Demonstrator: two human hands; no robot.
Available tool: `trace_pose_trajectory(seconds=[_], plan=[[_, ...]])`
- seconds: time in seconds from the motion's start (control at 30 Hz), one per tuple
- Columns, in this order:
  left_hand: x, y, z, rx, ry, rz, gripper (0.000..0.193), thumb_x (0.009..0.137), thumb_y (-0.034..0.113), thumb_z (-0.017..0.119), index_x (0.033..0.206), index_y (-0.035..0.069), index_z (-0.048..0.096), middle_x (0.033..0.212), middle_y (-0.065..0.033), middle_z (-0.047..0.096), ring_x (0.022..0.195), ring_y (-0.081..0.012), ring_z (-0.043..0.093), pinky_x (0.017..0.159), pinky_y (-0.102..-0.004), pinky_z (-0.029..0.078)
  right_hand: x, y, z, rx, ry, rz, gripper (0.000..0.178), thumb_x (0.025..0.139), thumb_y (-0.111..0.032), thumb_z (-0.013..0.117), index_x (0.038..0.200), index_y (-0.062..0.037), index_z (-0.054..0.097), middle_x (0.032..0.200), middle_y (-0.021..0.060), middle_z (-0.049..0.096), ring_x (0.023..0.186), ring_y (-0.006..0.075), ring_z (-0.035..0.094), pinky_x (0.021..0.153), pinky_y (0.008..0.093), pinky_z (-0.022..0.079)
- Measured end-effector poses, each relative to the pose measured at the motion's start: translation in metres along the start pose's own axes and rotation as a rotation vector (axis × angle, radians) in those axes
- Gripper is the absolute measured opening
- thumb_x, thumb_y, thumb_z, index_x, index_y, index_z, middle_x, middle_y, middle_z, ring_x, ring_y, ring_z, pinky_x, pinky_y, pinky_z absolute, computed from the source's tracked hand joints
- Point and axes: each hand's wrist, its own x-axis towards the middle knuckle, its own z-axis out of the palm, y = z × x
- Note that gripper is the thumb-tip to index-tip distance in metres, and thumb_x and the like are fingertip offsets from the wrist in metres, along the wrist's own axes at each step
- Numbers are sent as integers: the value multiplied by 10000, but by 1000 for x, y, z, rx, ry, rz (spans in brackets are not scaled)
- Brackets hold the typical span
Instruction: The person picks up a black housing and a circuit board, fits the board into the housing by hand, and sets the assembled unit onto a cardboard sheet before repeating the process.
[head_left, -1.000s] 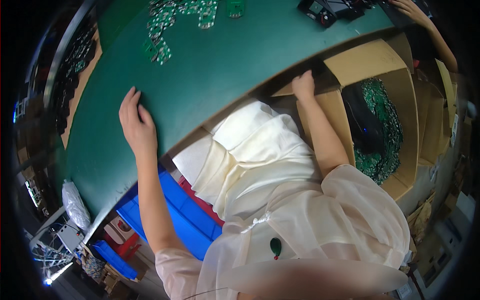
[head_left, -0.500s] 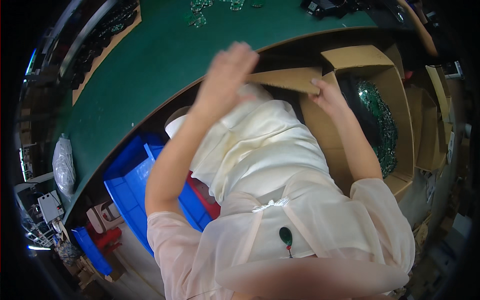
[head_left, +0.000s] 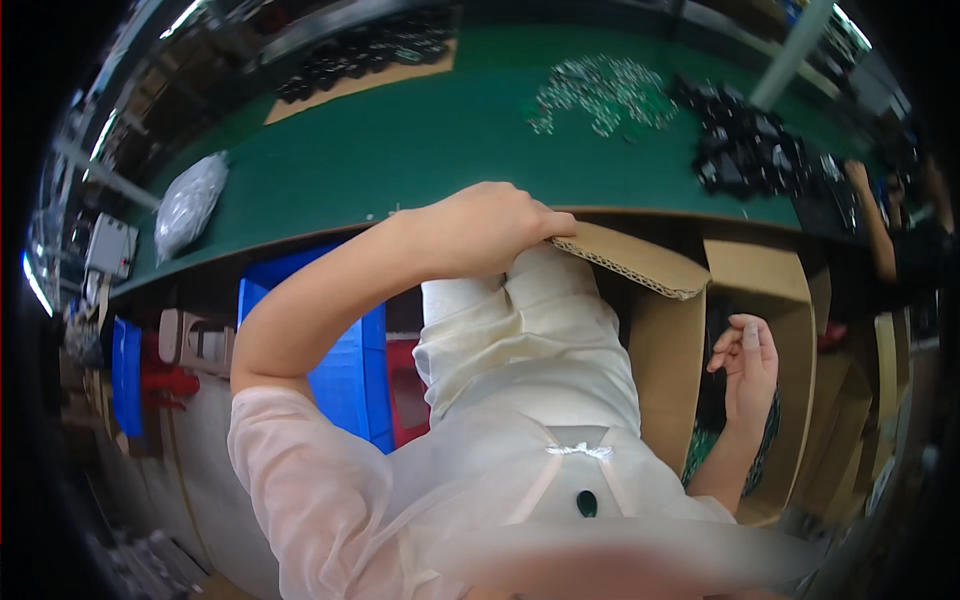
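My left hand point(head_left: 500, 228) is closed on the far corner of a brown cardboard flap point(head_left: 640, 262) by the table edge, over my lap. The flap belongs to an open carton point(head_left: 665, 380) standing at my right side. My right hand point(head_left: 745, 360) hangs over the carton's mouth, its palm turned up and fingers loosely bent, with nothing seen in it. Below that hand and forearm, green circuit boards point(head_left: 700, 450) show in part inside the carton; the rest of them is hidden.
Across the green table point(head_left: 400, 170) lie a pile of small circuit boards point(head_left: 605, 90), black parts point(head_left: 745, 140) and a plastic-wrapped bundle point(head_left: 190, 205). Blue bins point(head_left: 350, 385) stand below at the left. More cartons point(head_left: 845, 400) and another person's arm point(head_left: 875, 220) are at the right.
My left hand has come down from the air onto the flap. The right hand has let go of it and moved over the carton. My view has turned, showing more of the table.
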Motion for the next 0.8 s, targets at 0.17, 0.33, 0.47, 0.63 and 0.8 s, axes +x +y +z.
trace_pose_trajectory(seconds=[0.17,0.33,0.47,0.63,0.8], plan=[[-43,29,-22,48,215,111,452,639,-100,544,1065,54,538,860,-132,616,768,-296,609,647,-346,498,32,19,7,-250,156,-224,240,904,-112,488,1117,-1,472,980,87,565,848,130,555,713,238,464],[-129,-1,-105,13,1060,-199,372,744,-43,587,1101,51,541,949,-80,594,864,-176,579,732,-261,478,66,35,-17,-440,335,-485,405,888,-178,530,1236,-15,404,1247,124,449,1163,212,428,978,325,327],[-220,-20,-170,-342,1338,-506,417,869,156,563,1225,-24,438,1131,-104,562,1028,-152,535,901,-249,391,104,43,1,-456,189,-472,583,885,-318,526,1334,-37,283,1341,148,354,1247,250,347,1024,380,259],[-299,-114,-136,-505,1272,-659,437,860,119,566,1251,-8,417,1161,-101,547,1045,-168,530,908,-274,395,114,76,100,-43,-646,65,820,782,-623,471,1338,-46,297,1287,103,412,1184,212,407,962,354,347],[-315,-223,-84,-580,1182,-884,427,853,93,561,1258,29,441,1141,-105,561,1000,-167,558,866,-273,430,113,73,172,163,-637,399,532,897,-339,507,1308,-47,335,1237,48,468,1116,151,460,911,325,402]])
